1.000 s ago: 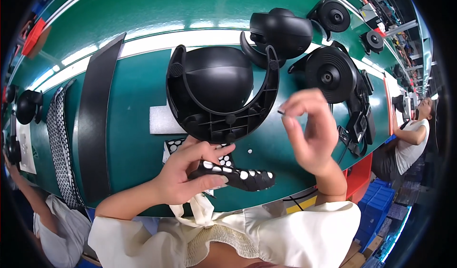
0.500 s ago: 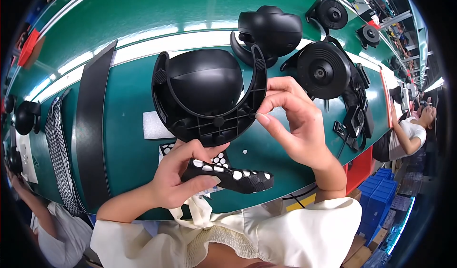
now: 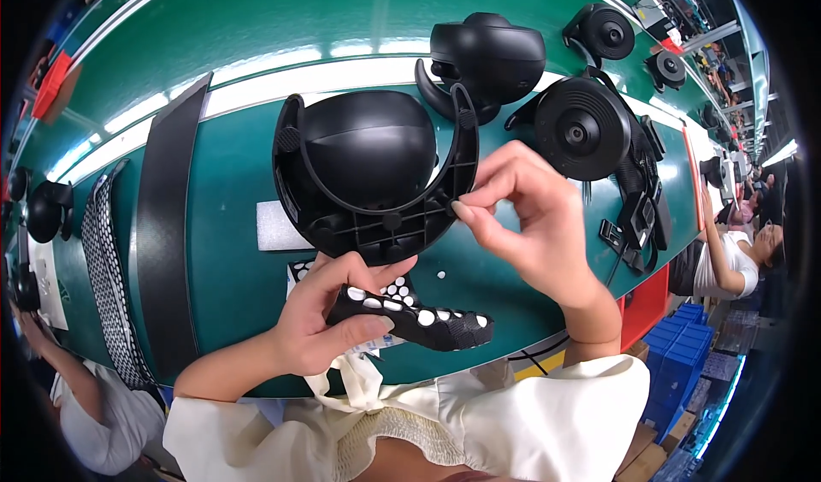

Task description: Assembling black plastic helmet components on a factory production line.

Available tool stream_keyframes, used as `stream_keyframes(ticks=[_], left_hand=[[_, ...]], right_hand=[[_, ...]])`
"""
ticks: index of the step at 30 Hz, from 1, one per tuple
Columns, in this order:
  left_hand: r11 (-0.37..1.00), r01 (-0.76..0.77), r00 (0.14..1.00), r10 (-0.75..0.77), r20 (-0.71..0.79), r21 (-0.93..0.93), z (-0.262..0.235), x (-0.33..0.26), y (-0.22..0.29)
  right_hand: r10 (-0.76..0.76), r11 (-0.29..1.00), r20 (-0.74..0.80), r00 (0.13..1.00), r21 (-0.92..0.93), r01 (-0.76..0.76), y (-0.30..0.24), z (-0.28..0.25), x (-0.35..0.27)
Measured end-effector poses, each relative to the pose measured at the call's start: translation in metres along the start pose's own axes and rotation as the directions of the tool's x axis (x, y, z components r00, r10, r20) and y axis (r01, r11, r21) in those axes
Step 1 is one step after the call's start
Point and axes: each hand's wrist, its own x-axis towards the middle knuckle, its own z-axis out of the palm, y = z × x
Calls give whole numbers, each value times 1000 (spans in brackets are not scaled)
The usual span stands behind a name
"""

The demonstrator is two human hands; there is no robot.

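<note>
A black round-bodied device [image 3: 368, 144] with a curved ribbed stand [image 3: 389, 236] is tilted in front of me, its ribbed underside toward me. Small dark round pads sit on the ribs and at the stand's tips. My left hand [image 3: 329, 311] grips a curled black sheet with round white dots [image 3: 428, 319], its upper fingers up against the stand's lower edge. Thumb and index finger of my right hand [image 3: 530, 221] are pinched at the stand's right side; whatever lies between the fingertips is too small to make out.
Another black device [image 3: 487, 59], a disc-based one [image 3: 581, 131] and black straps [image 3: 641, 208] lie beyond on the green table [image 3: 231, 311]. A long black strip [image 3: 167, 225] and a dotted strip [image 3: 107, 268] are left. Blue crates [image 3: 680, 354] stand right; co-workers sit at both sides.
My right hand has shifted slightly, its thumb and index finger pressing closer together at the stand. At the far right, a disc-based device has slid a little to the right.
</note>
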Motion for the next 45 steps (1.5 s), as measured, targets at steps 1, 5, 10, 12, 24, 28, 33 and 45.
stream_keyframes(ticks=[1,5,10,12,24,28,33,45], left_hand=[[999,2,999,-4,48,49,-2,0,2],[992,-98,995,98,1,76,-1,0,-4],[977,-125,989,109,100,173,-4,-2,0],[981,-192,978,192,84,-16,9,-1,-11],[972,-101,986,126,-105,212,6,-12,-33],[986,-83,986,102,-132,142,7,-12,-33],[991,-15,991,33,-131,135,6,-16,-34],[991,-56,986,73,-147,118,8,-17,-39]], right_hand=[[172,954,36,984,242,-175,1,2,1],[384,674,268,883,573,-467,11,0,8],[243,736,366,898,533,-417,1,9,15],[179,788,271,946,536,-303,-7,16,16],[-555,336,42,831,-902,270,36,107,188],[-551,-156,265,792,-964,214,91,123,224],[-405,10,379,832,-908,419,88,136,233],[-35,190,89,995,-977,94,-28,25,109]])
